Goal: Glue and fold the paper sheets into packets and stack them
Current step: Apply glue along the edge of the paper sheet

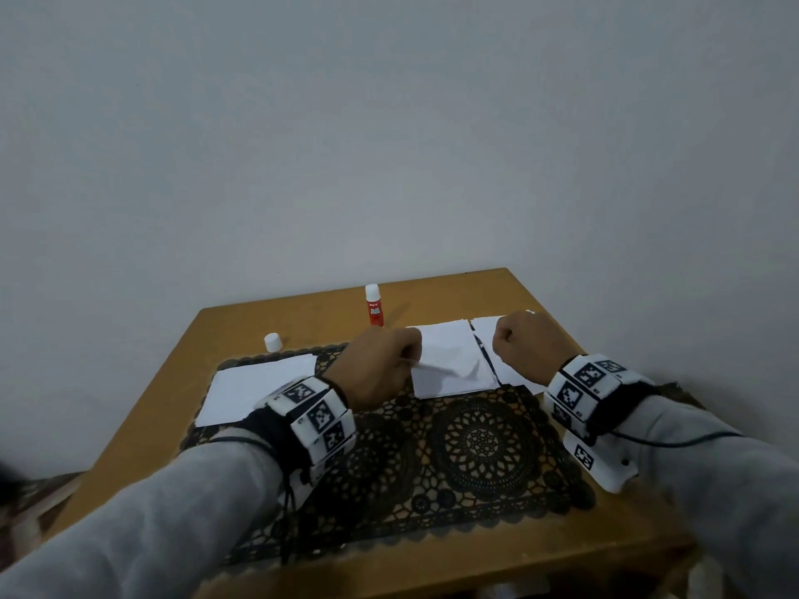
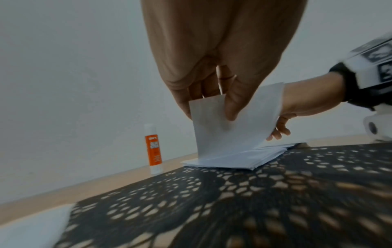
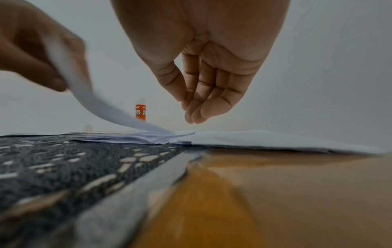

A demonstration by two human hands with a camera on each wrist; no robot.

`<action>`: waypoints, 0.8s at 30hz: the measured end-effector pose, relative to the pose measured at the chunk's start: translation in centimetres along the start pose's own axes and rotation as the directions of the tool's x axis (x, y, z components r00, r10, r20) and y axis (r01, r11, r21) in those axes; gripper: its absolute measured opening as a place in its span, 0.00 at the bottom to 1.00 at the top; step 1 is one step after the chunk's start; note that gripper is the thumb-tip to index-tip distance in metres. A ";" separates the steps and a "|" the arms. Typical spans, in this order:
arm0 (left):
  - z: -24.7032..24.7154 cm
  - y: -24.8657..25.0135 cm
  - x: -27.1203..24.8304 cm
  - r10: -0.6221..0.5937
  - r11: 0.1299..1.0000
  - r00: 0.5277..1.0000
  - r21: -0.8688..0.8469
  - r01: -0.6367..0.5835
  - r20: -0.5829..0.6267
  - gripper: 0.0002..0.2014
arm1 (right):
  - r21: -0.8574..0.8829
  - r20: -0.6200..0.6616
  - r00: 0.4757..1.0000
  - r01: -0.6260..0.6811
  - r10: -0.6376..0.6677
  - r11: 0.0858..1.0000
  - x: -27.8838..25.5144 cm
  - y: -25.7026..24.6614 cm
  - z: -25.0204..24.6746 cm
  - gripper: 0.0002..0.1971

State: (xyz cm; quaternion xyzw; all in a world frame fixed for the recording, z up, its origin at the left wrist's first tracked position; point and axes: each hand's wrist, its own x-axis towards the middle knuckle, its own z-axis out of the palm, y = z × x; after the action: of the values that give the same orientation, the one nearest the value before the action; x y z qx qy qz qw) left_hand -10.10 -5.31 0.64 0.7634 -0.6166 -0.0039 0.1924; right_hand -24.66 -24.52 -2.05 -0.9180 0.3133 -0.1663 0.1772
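The left hand (image 2: 212, 67) hangs over the paper stack (image 2: 237, 161) on the lace mat (image 1: 475, 447), its grip pinching the top sheet (image 2: 229, 127), which curls upward. The right hand (image 3: 203, 63) hovers beside it, fingers loosely curled, holding nothing.

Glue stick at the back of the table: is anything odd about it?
Yes. The glue stick stands upright with its white tip bare; a small white cap, probably its own, sits apart to its left on the table, so the glue may dry.

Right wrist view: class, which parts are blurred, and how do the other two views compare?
Right wrist view: lifted sheet and left hand smear, near table soft. Left wrist view: mat streaks, glue stick sharper. Head view: dim, fairly sharp.
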 end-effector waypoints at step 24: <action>-3.0 -8.5 -13.0 -0.153 0.987 0.931 0.005 0.160 0.332 0.15 | 0.155 0.191 0.974 -0.149 0.118 0.977 7.2 -11.4 5.1 0.30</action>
State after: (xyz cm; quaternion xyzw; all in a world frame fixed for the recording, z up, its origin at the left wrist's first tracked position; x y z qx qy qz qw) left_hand -4.47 9.21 -2.12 0.7963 -0.5774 -0.1542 0.0933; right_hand -11.25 -19.53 -0.30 -0.8879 0.3419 -0.0958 0.2924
